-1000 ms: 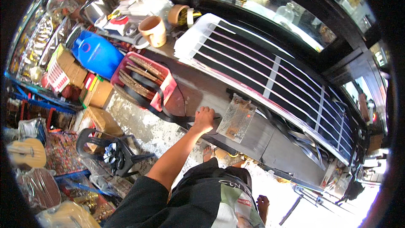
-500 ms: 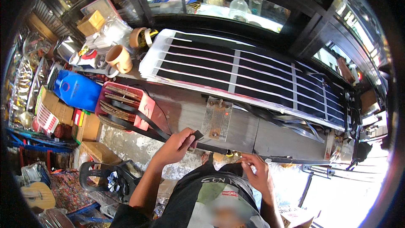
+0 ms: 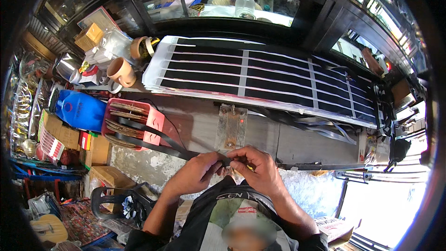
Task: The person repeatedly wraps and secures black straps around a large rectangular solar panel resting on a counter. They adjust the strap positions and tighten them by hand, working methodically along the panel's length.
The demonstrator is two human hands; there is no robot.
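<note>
My left hand (image 3: pixel 197 175) is closed on the end part of a flat black strap (image 3: pixel 175 147). Beside it my right hand (image 3: pixel 257 167) pinches the same strap near its end, the fingertips of both hands almost meeting at the table's front edge. The strap runs left to a pink plastic basket (image 3: pixel 154 124), where several brown-edged rolls (image 3: pixel 121 125) stand on edge. Just beyond my hands, a metal plate fixture (image 3: pixel 231 128) with bolts and a small red light is mounted on the grey table (image 3: pixel 190 111).
A stack of white sheets with black strips (image 3: pixel 209 72) covers the table's back. Loose black and grey straps (image 3: pixel 320 132) lie before it. At left are a terracotta mug (image 3: pixel 121 72), a blue jug (image 3: pixel 81 110) and cardboard boxes (image 3: pixel 109 179). A black chair (image 3: pixel 100 202) stands lower left.
My right hand has come up and left from beside my body to take hold of the strap. My left hand has shifted slightly right and down, still holding it.
</note>
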